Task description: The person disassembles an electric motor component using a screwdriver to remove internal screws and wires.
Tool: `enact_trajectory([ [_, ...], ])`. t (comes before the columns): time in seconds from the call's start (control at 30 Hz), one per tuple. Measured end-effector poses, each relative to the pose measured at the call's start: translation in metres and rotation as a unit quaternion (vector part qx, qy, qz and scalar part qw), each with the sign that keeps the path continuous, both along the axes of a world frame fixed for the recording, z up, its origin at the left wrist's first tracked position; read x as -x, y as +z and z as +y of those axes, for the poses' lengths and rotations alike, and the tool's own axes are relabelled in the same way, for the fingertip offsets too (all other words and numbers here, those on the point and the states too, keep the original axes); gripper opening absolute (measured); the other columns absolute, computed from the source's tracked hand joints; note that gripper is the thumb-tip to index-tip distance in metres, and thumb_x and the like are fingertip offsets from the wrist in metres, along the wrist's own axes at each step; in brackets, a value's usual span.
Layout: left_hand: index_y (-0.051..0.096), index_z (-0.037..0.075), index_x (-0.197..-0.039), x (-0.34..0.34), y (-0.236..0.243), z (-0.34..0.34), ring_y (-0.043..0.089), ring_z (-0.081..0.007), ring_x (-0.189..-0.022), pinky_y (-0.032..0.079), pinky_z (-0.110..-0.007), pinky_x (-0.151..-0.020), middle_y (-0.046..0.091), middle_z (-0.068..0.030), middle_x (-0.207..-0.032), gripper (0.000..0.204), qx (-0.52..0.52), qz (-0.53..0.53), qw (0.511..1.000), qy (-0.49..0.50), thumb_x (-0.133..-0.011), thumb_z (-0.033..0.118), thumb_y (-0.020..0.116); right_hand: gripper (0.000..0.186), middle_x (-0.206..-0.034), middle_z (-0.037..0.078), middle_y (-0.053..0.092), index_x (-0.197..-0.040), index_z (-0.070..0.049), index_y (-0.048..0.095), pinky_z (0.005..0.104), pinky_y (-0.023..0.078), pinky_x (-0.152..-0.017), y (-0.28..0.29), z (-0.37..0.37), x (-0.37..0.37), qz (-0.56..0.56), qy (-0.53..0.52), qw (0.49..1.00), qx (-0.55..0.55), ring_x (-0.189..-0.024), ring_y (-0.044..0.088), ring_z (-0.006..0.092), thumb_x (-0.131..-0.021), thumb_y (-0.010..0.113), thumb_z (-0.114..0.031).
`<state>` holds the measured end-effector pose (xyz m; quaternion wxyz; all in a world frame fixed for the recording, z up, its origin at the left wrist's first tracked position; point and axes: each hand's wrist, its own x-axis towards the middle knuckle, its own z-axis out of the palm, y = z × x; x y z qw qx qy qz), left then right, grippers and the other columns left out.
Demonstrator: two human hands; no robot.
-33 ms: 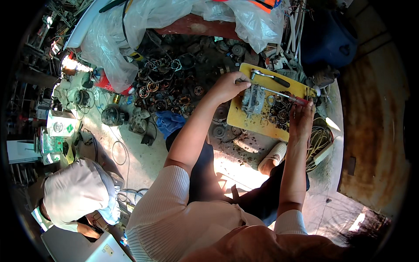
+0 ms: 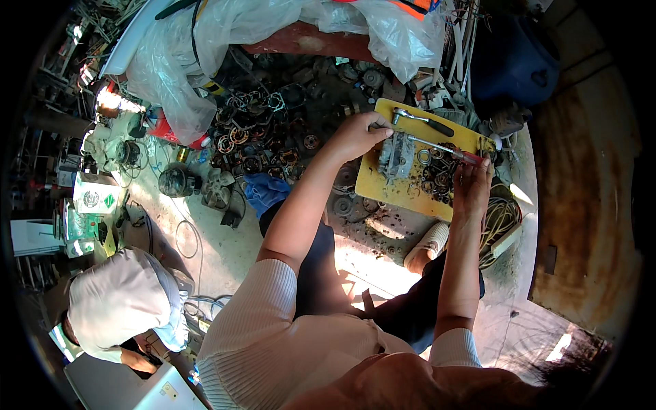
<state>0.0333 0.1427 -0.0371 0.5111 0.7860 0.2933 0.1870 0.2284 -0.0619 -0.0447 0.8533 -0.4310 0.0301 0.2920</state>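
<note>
My right hand (image 2: pixel 471 184) is closed around the red handle of a screwdriver (image 2: pixel 432 144), whose shaft points left to the top of a grey metal motor part (image 2: pixel 396 158). Beside that part's upper left corner is my left hand (image 2: pixel 361 137), thumb and fingers drawn together; whatever lies between them is too small to make out. The part rests on a yellow board (image 2: pixel 372 181). Above the screwdriver lies a ratchet wrench (image 2: pixel 425 121) with a dark handle. Small metal rings and bearings (image 2: pixel 429 174) are heaped on the board between the part and my right hand.
Coils and greasy parts (image 2: pixel 253 137) cover the floor left of the board. A blue barrel (image 2: pixel 516 65) stands at the far right, with coiled cable (image 2: pixel 500 222) nearer. Clear plastic sheeting (image 2: pixel 171 75) hangs at the back. Another person (image 2: pixel 123 301) bends down at lower left.
</note>
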Motion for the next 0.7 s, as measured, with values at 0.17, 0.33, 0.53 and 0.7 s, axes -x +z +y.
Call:
enact_trajectory([
  [0.17,0.068,0.003,-0.103,-0.002,0.003,-0.002,0.065,-0.0225,-0.08,0.05,-0.035,-0.074,0.07,-0.0139,-0.091,0.027,0.006,0.01,1.0,0.003,-0.086,0.025,0.071,0.022,-0.109,0.001,0.062,-0.122,-0.013,0.052,0.0281,0.049,-0.082,-0.027,-0.005,-0.015,-0.055,0.024,0.997,-0.058,-0.097,0.06,0.0132,-0.101,0.051,-0.018],
  [0.33,0.068,0.003,-0.103,-0.001,0.003,-0.002,0.065,-0.0238,-0.081,0.05,-0.036,-0.074,0.07,-0.0144,-0.092,0.028,0.008,0.011,1.0,0.004,-0.086,0.026,0.071,0.022,-0.108,0.0,0.062,-0.119,-0.014,0.053,0.0285,0.048,-0.081,-0.018,-0.001,-0.007,-0.053,0.005,0.997,-0.049,-0.096,0.06,0.0124,-0.099,0.056,-0.022],
  [0.53,0.067,0.003,-0.102,-0.001,0.0,-0.001,0.065,-0.0214,-0.083,0.049,-0.035,-0.075,0.069,-0.0127,-0.091,0.027,0.002,0.024,1.0,0.007,-0.087,0.025,0.07,0.027,-0.105,-0.003,0.062,-0.12,-0.016,0.053,0.0275,0.047,-0.076,0.006,0.001,0.009,-0.009,-0.014,1.0,0.014,-0.089,0.059,0.0097,-0.096,0.062,-0.025],
  [0.7,0.066,0.002,-0.099,-0.002,0.011,-0.005,0.062,-0.0156,-0.084,0.048,-0.032,-0.077,0.068,-0.0085,-0.089,0.022,-0.005,0.049,0.999,0.01,-0.09,0.022,0.067,0.031,-0.109,0.0,0.062,-0.128,-0.015,0.05,0.0289,0.047,-0.078,-0.006,-0.003,0.002,-0.051,-0.001,0.999,0.012,-0.098,0.06,0.0114,-0.098,0.057,-0.02],
])
